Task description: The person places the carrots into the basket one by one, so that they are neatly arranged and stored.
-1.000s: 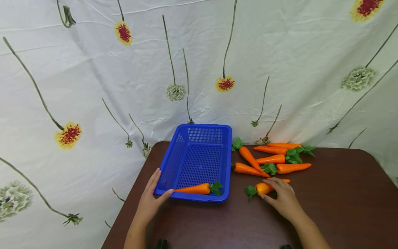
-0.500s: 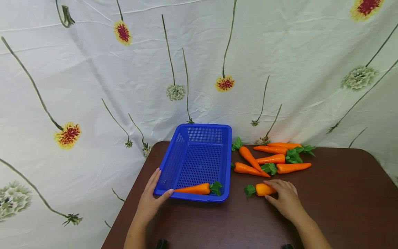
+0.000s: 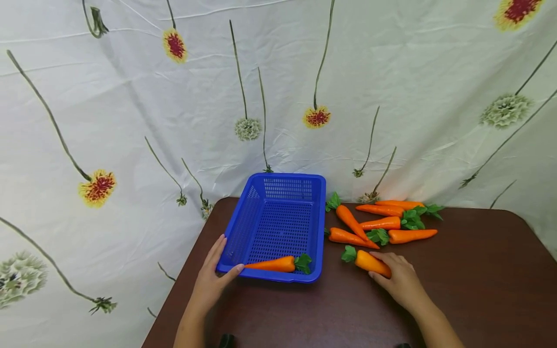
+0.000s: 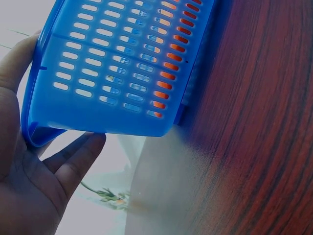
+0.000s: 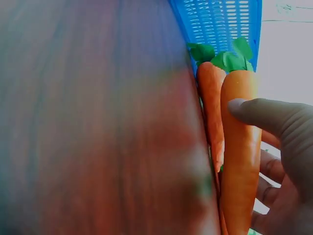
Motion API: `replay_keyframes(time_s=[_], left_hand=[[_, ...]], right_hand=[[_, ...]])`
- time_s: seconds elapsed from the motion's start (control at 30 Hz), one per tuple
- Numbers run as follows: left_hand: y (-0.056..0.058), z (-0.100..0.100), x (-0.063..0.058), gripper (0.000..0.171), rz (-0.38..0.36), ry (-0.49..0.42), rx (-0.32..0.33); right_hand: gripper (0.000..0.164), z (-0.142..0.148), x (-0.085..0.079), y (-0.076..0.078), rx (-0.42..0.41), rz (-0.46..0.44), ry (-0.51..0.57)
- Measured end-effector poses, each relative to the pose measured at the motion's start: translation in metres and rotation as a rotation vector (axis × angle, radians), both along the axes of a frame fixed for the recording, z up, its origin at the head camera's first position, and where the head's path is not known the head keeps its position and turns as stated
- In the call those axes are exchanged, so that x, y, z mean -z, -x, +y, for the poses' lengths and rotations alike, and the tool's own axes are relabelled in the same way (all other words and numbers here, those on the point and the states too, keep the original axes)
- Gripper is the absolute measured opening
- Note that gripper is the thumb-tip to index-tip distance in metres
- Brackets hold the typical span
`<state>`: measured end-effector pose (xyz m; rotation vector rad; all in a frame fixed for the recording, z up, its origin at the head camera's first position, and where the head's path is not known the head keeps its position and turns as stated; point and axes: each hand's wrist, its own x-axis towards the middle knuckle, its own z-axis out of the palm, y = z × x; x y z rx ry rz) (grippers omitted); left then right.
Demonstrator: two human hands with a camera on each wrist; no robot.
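Note:
A blue plastic basket (image 3: 319,232) stands on the table, one orange carrot (image 3: 274,264) with green leaves lying along its near end. My left hand (image 3: 211,280) grips the near left corner, thumb on the near rim and fingers along the left side; the left wrist view shows the slotted wall (image 4: 112,73) close up. To the right of the basket, my right hand (image 3: 402,280) pinches another carrot (image 3: 367,262) near its middle, leaves pointing left toward the basket. In the right wrist view the thumb presses this carrot (image 5: 239,161) on one side, the fingers behind it.
Several more carrots (image 3: 385,223) lie in a loose group right of the basket, some crossing each other. A flowered white cloth (image 3: 278,87) hangs behind the dark brown table (image 3: 470,280). Small black objects (image 3: 226,340) show at the bottom edge, by the wrists.
The carrot in my right hand has turned, its leafy end swinging away from me and its tip now hidden behind the hand. My left hand and the basket have stayed put.

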<state>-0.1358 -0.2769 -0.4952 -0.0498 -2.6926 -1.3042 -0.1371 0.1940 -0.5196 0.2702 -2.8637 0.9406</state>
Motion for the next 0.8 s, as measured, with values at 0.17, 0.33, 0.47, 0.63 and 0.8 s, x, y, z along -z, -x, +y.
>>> replay_keyframes(time_s=[0.17, 0.33, 0.47, 0.63, 0.8], left_hand=[[0.000, 0.000, -0.001, 0.088, 0.004, -0.003, 0.007], [0.000, 0.000, -0.001, 0.087, 0.003, -0.002, 0.008], [0.000, 0.000, -0.001, 0.087, 0.005, 0.001, 0.006], [0.000, 0.000, -0.001, 0.088, 0.007, -0.003, 0.007], [0.000, 0.000, 0.000, 0.088, 0.009, -0.011, 0.008]], right_hand=[[0.048, -0.003, -0.006, 0.000, -0.004, 0.045, 0.045], [0.049, -0.008, -0.014, -0.001, -0.005, 0.067, 0.070], [0.051, -0.012, -0.019, -0.002, 0.000, 0.085, 0.091], [0.052, -0.018, -0.026, -0.003, -0.006, 0.113, 0.118], [0.052, -0.025, -0.031, -0.002, -0.022, 0.139, 0.134]])
